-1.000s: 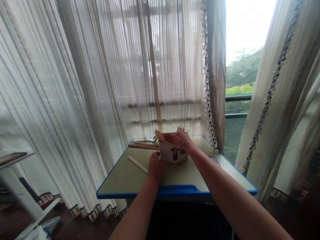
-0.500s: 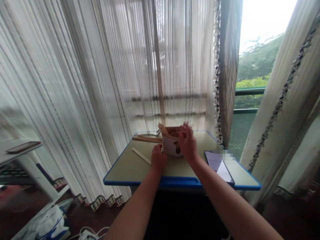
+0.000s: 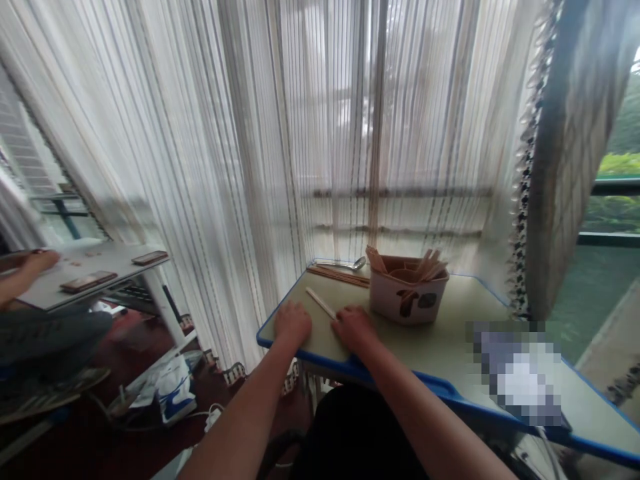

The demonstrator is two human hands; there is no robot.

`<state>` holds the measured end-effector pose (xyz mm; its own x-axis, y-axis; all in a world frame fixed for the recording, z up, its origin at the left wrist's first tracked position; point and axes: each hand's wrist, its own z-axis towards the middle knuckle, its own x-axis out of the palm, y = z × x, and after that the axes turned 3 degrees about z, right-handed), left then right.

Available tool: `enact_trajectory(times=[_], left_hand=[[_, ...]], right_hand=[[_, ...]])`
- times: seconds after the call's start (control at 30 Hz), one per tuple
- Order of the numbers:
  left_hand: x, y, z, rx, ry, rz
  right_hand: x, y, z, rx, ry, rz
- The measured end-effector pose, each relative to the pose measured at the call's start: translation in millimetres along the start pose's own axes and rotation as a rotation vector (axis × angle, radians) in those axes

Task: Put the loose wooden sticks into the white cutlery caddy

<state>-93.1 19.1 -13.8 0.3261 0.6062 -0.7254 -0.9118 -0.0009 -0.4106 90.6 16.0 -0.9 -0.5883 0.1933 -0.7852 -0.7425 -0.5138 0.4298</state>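
On the left part of the small table (image 3: 453, 350), my left hand (image 3: 293, 325) rests palm down with its fingers loosely spread, holding nothing. Beside it, my right hand (image 3: 356, 328) has its fingers closed over the near end of a pale wooden stick (image 3: 320, 302), like a chopstick, lying slantwise. A white and brown divided holder (image 3: 407, 300) stands just beyond my right hand, with light wooden sticks (image 3: 429, 265) in its right side and more in its left corner. Behind the pale stick lie several brown chopsticks (image 3: 337, 275) and a metal ladle (image 3: 358, 264).
A blurred-out phone (image 3: 520, 380) with a cable lies at the table's right. Sheer curtains (image 3: 330, 133) hang behind. To the left, another person's hand (image 3: 43, 261) is over a white table (image 3: 115, 257) bearing two phones. A bag (image 3: 174, 390) sits on the floor.
My view has turned left. Both hands have left the holder and moved left; the right is now at the pale stick's near end. Wooden sticks now show in the holder's right side.
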Motion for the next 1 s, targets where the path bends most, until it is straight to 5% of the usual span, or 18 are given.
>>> enact_trajectory(times=[0.17, 0.3, 0.57, 0.8, 1.0], left_hand=[[8.5, 4, -7, 0.031, 0.098, 0.281], [5.4, 4, -5, 0.003, 0.112, 0.266], [-11.4, 2, -5, -0.011, 0.206, 0.166], [-18.3, 15, 2, -0.133, 0.133, -0.337], [-11.8, 35, 2, -0.185, 0.197, -0.814]], right_hand=[[3, -11, 3, 0.074, 0.048, -0.067], [-2, -22, 2, 0.175, 0.045, 0.010], [-14, -18, -7, 0.151, 0.001, 0.085], [-15, -25, -3, 0.213, 0.008, 0.120], [-10, -31, -2, 0.184, -0.033, 0.132]])
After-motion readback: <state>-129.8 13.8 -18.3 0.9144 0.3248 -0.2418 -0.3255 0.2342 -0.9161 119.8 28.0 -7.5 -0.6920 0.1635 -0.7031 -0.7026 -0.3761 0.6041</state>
